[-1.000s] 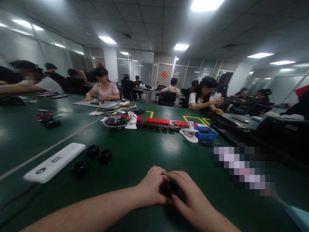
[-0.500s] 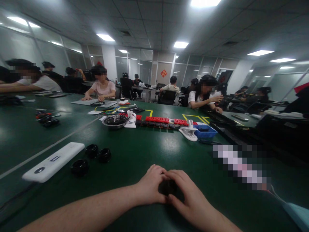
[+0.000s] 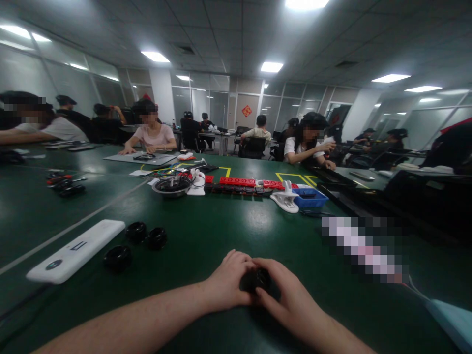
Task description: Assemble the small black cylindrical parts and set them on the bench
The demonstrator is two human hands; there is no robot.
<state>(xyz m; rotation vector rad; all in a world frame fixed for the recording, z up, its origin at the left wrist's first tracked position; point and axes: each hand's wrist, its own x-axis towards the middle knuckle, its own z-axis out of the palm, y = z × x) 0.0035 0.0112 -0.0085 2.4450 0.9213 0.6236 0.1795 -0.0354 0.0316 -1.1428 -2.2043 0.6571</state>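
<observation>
Low over the green table [image 3: 206, 231], my left hand [image 3: 229, 281] and my right hand [image 3: 289, 290] curl around a black ring-shaped piece [image 3: 261, 279] from both sides. Their fingertips meet at its far side, and both thumbs press close at the near side. Only part of the black piece shows between the hands; its lower part is dark and hidden. Off to the left sit three similar black rings, one nearer [image 3: 117, 258] and two farther, the left one [image 3: 136, 232] and the right one [image 3: 157, 238].
Left of the rings lies a white power bank-like device [image 3: 77, 253] with a cable. Across the table stand a metal bowl [image 3: 171, 188], red trays [image 3: 238, 181], a white clamp [image 3: 285, 197] and a blue bin [image 3: 310, 197]. Co-workers [image 3: 153, 132] sit beyond. A pixelated strip [image 3: 365, 250] lies right.
The view has shifted slightly, moving the background a little left. Both hands stay around the black ring-shaped piece, of which a bit more shows.
</observation>
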